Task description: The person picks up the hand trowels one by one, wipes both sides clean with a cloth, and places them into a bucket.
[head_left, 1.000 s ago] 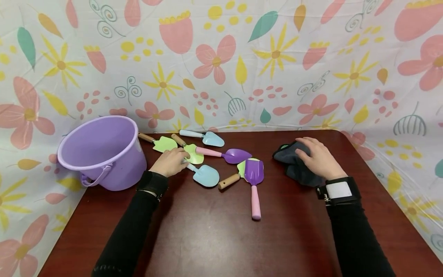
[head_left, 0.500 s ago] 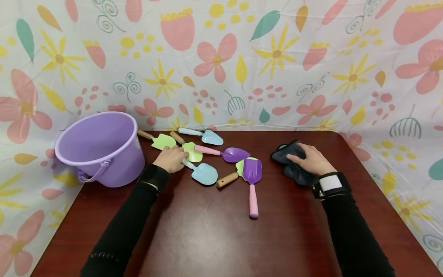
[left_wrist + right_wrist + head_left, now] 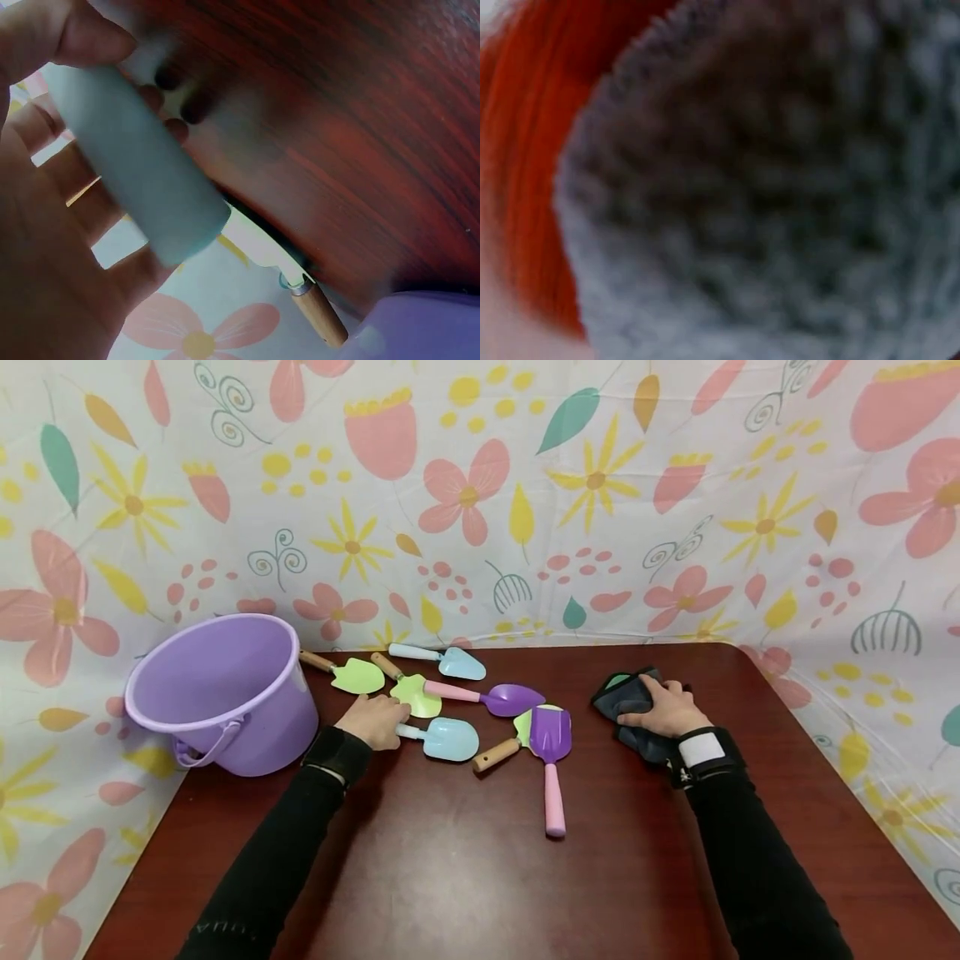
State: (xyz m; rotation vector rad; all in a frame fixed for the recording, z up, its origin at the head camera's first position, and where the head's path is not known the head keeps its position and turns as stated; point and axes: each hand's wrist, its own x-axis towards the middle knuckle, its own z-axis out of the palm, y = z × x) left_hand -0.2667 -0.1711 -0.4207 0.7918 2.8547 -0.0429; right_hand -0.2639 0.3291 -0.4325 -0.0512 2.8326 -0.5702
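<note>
Staged tabletop [image 3: 465, 877], floral backdrop [image 3: 600, 485]

Seven toy shovels [image 3: 448, 739]; one bucket [image 3: 225, 693]; one cloth [image 3: 633, 710]

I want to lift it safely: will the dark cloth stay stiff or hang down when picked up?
Probably floppy: the cloth lies bunched in folds under the right hand. Its fuzzy pile in the right wrist view suggests good grip, not slippery. It looks light and unlikely to roll.

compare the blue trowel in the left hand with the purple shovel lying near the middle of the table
The blue trowel has a pale blue handle and rounded blade; the purple shovel has a pink handle and squarer blade. The left hand grips the trowel's handle; the shovel lies untouched, overlapping a green trowel. Both are toy garden tools on the table.
</note>
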